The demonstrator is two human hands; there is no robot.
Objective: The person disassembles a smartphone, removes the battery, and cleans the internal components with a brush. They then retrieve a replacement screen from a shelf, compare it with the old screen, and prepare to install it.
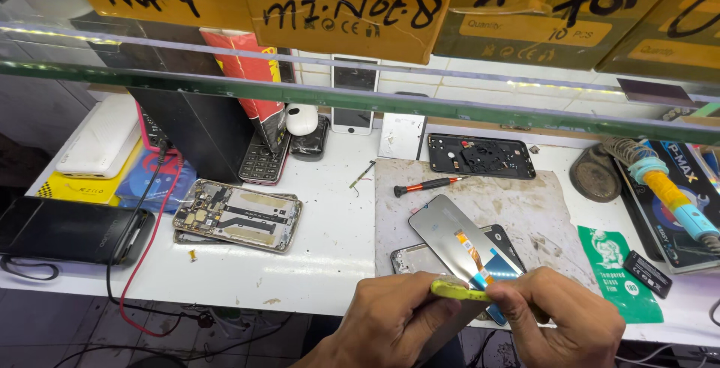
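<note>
My left hand (394, 315) and right hand (566, 315) both pinch the yellow tool (454, 290). Its tip sits at the phone screen's (450, 237) orange flex cable (474, 252), over the grey mat (525, 203).

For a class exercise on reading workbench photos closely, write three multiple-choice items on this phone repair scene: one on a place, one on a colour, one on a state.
1. Where does the small screwdriver lie?
A. On the grey mat
B. On the glass shelf
C. On the black case at the left

2. What colour is the tool that both hands pinch?
A. Red
B. Yellow-green
C. White

3. In what state is the phone left of the mat?
A. Boxed
C. Switched on with a lit screen
B. Opened, with its inner parts showing

Answers:
1 A: the screwdriver rests near the top edge of the grey mat.
2 B: a yellow-green strip runs between the left hand and the right hand.
3 B: circuit parts and metal frame are bare.
</note>
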